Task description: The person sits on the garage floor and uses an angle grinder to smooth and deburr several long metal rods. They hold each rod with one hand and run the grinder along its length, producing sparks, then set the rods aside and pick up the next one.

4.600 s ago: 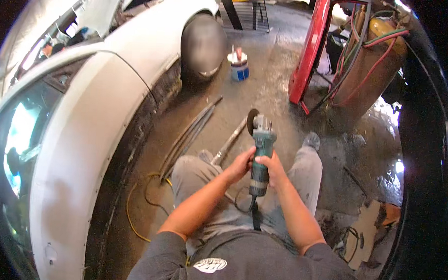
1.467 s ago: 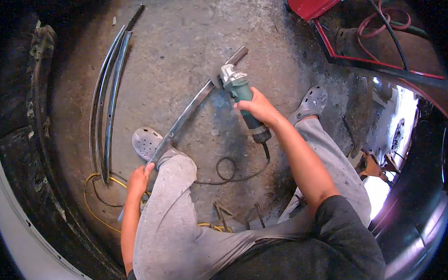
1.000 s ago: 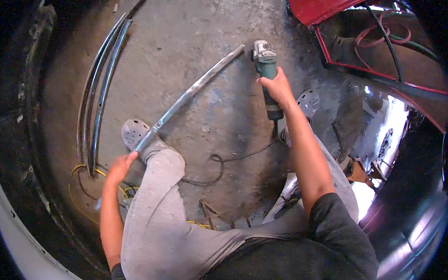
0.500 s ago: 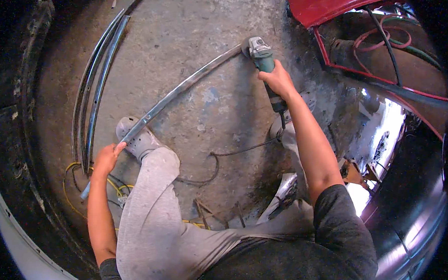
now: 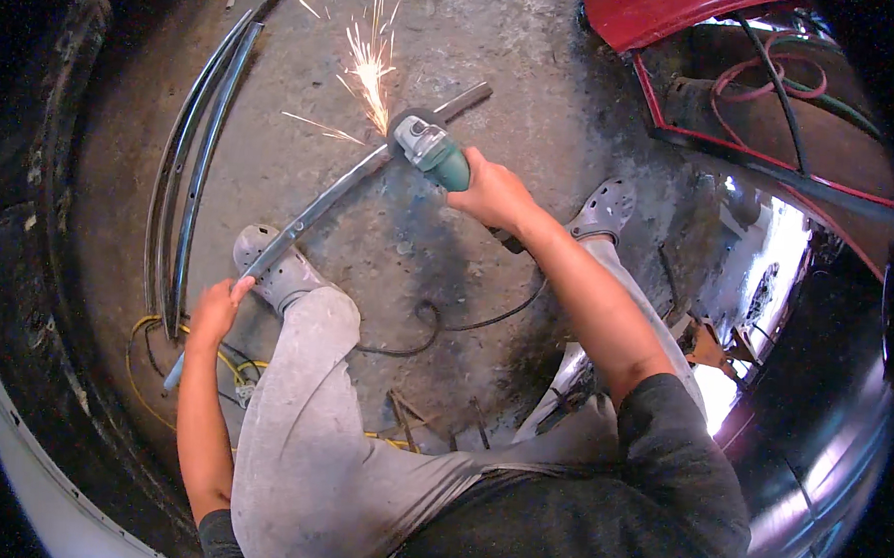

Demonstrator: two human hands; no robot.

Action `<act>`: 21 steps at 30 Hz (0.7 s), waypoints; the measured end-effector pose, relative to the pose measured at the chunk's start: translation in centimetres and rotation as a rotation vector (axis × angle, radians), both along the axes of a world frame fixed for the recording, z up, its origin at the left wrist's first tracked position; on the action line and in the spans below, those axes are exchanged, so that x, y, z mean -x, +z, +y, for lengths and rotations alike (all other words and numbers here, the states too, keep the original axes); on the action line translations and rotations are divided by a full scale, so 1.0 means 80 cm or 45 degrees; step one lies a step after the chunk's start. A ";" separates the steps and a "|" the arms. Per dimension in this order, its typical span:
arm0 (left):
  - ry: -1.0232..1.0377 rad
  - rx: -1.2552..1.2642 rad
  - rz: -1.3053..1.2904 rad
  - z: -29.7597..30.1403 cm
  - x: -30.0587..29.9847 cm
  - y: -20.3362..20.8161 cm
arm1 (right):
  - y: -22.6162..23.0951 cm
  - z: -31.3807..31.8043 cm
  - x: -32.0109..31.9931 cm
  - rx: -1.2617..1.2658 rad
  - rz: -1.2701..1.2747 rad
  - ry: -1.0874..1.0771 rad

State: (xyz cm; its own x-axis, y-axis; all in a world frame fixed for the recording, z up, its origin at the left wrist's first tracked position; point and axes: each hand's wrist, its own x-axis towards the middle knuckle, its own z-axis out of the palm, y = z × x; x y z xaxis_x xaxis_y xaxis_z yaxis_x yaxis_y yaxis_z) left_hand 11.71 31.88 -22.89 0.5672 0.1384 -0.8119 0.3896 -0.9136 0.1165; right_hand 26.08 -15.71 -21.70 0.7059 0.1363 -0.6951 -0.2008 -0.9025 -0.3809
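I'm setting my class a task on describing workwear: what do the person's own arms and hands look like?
The left hand and right hand are bare, with no gloves. The forearms are uncovered too, and no watch or bracelet shows. Short, dark grey sleeves cover the upper arms.

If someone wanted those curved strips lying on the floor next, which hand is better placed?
Probably the left hand: it's nearer the curved strips, though it's holding a metal bar. The right hand is farther off, holding the sparking grinder.
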 end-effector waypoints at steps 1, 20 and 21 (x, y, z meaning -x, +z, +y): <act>0.005 -0.005 0.002 -0.002 0.000 0.002 | 0.000 -0.003 -0.002 0.021 -0.005 -0.039; 0.019 0.030 0.121 0.007 -0.002 0.001 | -0.010 -0.016 0.018 0.026 -0.052 -0.111; 0.026 0.036 0.109 0.008 0.001 -0.001 | -0.005 0.005 0.031 -0.025 -0.024 -0.117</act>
